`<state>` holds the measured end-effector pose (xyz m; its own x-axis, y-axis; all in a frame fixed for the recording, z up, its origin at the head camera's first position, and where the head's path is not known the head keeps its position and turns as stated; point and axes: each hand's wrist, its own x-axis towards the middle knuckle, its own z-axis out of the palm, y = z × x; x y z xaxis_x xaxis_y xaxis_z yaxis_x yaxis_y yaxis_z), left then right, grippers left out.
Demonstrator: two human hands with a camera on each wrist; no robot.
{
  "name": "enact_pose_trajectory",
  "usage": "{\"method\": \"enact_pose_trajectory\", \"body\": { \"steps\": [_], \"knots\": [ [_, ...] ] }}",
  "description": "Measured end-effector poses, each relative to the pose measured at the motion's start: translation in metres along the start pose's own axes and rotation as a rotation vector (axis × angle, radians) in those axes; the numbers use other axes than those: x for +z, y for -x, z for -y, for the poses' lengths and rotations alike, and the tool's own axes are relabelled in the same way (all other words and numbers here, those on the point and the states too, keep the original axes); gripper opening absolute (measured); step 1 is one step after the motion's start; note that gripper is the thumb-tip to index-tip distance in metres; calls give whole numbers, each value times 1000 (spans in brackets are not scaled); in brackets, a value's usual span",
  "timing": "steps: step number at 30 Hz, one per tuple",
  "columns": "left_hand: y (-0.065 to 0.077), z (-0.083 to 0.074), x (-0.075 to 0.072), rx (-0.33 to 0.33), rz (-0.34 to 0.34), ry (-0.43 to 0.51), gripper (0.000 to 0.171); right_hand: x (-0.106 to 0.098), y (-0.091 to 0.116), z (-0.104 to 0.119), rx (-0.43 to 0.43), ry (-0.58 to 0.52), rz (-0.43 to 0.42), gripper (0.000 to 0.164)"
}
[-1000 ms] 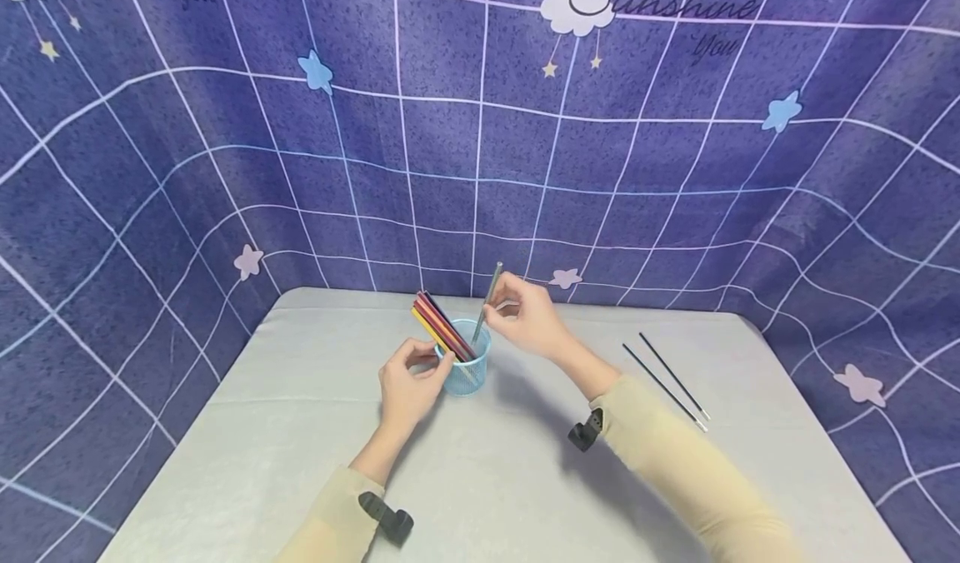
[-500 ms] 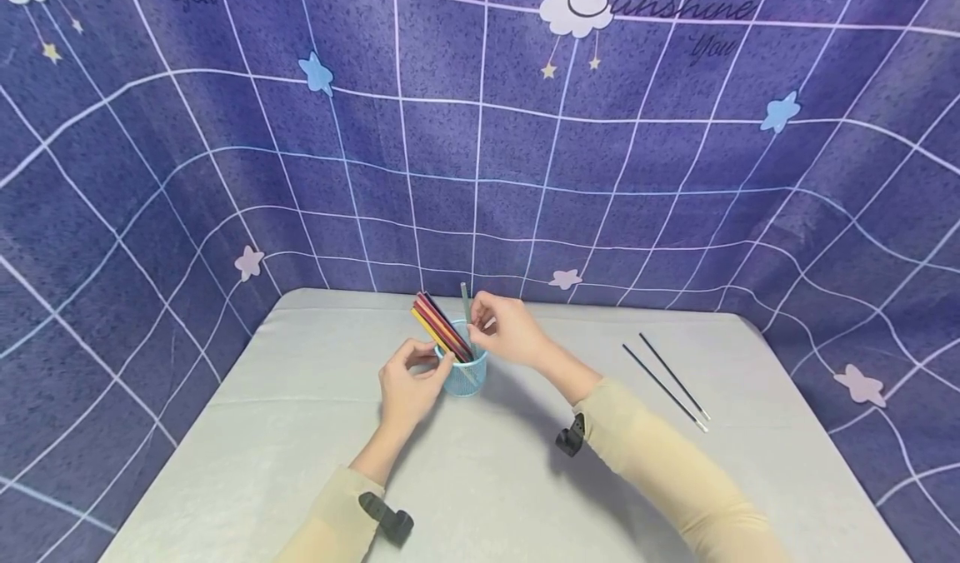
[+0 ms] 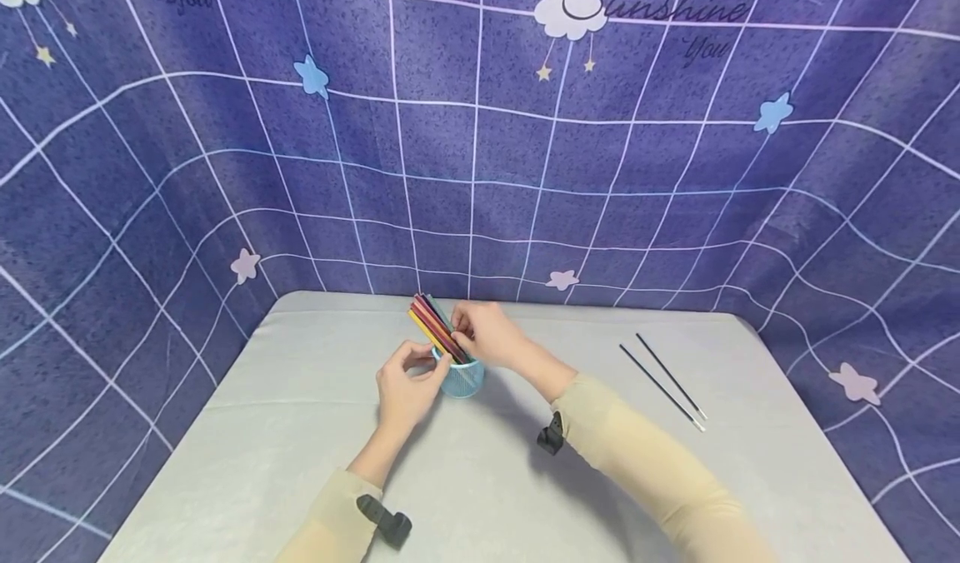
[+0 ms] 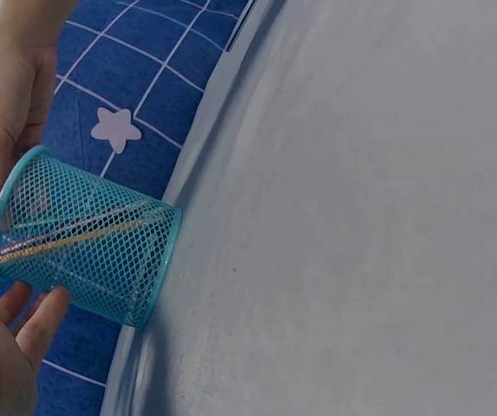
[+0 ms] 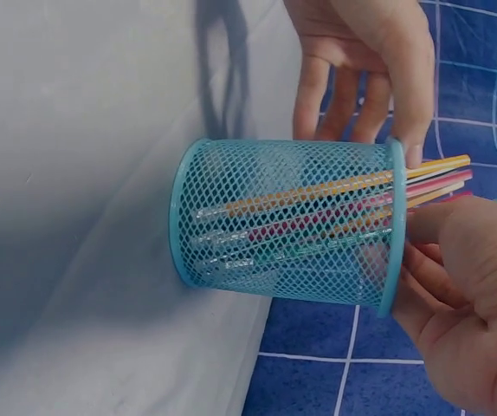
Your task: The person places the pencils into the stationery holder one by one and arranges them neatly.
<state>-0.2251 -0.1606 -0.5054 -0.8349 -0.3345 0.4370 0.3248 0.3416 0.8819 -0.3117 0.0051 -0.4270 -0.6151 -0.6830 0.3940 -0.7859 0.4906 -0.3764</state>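
A light-blue mesh pen cup (image 3: 462,381) stands upright on the table, with several colored pencils (image 3: 429,327) leaning left inside it. My left hand (image 3: 405,386) holds the cup at its left rim, the thumb on the near side. At the cup's mouth, my right hand (image 3: 489,335) pinches a green pencil (image 3: 438,307), which now leans beside the others. The right wrist view shows the pencils' lower ends through the mesh cup (image 5: 287,221). In the left wrist view, the cup (image 4: 84,238) hides part of my fingers.
Two dark pencils (image 3: 662,386) (image 3: 671,376) with pale tips lie side by side on the right of the light-grey cloth-covered table (image 3: 300,430). A blue patterned curtain (image 3: 420,188) surrounds the table's back and sides.
My right hand has moved left and down, tilting the green pencil from right-leaning to left-leaning and lowering it among the others. My left hand stays on the cup; the two dark pencils lie unmoved.
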Motion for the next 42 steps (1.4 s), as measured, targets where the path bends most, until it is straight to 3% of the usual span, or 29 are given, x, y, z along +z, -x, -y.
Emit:
{"method": "enact_pose_trajectory", "body": {
  "steps": [9, 18, 30, 42],
  "knots": [
    [-1, 3, 2, -9, 3, 16, 26, -5, 1, 2, 26, 7, -12, 10],
    [-1, -1, 3, -37, -30, 60, 25, -45, 16, -12, 53, 9, -121, 10],
    [-1, 3, 1, -4, -12, 49, 25, -108, 58, -58, 193, 67, -237, 12],
    [0, 4, 1, 7, -16, 30, 24, -135, 109, -97, 330, 132, -270, 10]
  ]
}}
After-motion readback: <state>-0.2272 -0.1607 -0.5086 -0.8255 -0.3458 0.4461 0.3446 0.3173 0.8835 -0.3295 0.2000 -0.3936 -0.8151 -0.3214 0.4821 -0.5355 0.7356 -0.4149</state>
